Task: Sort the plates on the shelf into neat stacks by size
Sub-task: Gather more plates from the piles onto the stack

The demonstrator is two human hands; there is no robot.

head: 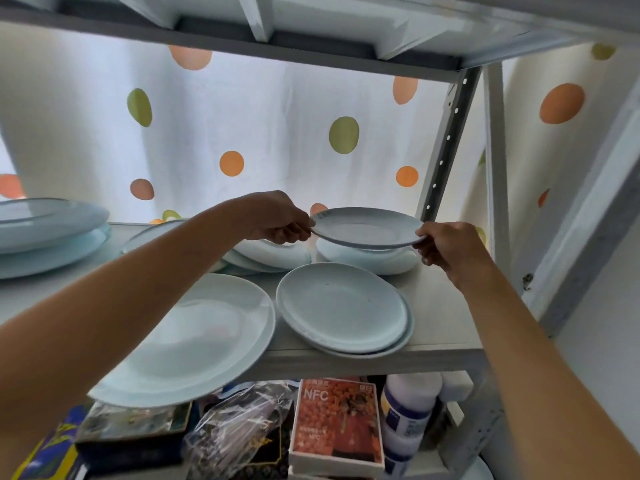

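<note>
A small white plate [363,228] hangs level above the back right of the grey shelf [443,327]. My left hand [277,220] pinches its left rim and my right hand [446,244] pinches its right rim. Directly under it sits a short stack of white dishes [374,259]. In front lies a stack of two mid-size plates [343,306]. A large plate [194,341] overhangs the shelf's front edge at the left. More plates [270,256] lean behind my left arm, partly hidden. Big plates [48,230] are stacked at the far left.
A dotted curtain [242,133] hangs behind the shelf, and a perforated metal upright [446,143] stands at the back right. The shelf above [277,36] is close overhead. Below are an orange NFC box [336,420], a white bottle [408,410] and a plastic bag [239,424].
</note>
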